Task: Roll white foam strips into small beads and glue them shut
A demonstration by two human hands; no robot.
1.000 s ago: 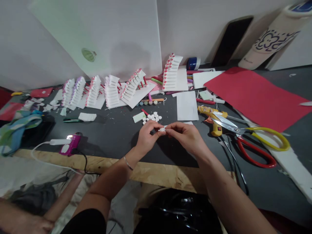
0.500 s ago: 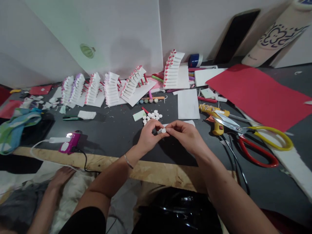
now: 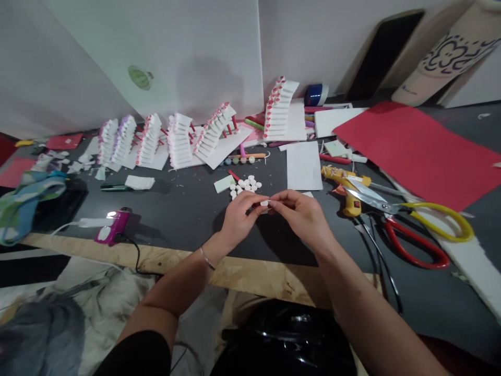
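Observation:
Between my hands is a small white disc (image 3: 264, 203), pale and round like the loose ones near it. My left hand (image 3: 239, 215) pinches it between thumb and fingers, a thin bangle on its wrist. My right hand (image 3: 300, 213) has its thumb and forefinger closed at the disc's right edge; whether they grip a second piece is hidden. Just beyond my left hand lies a pile of white discs (image 3: 247, 184), beside a pale green paper slip (image 3: 224, 184) and a thin red strip (image 3: 234, 175).
Several white stepped paper models (image 3: 178, 141) with red and purple dots stand along the wall. To the right lie a yellow glue gun (image 3: 352, 205), large scissors (image 3: 389, 209) and a red sheet (image 3: 418, 151). A magenta adapter (image 3: 113, 227) with cables sits left.
Both hands have shifted slightly, and the white disc has turned and sits nearer the left fingertips. At lower left, another person's arm has moved out of view.

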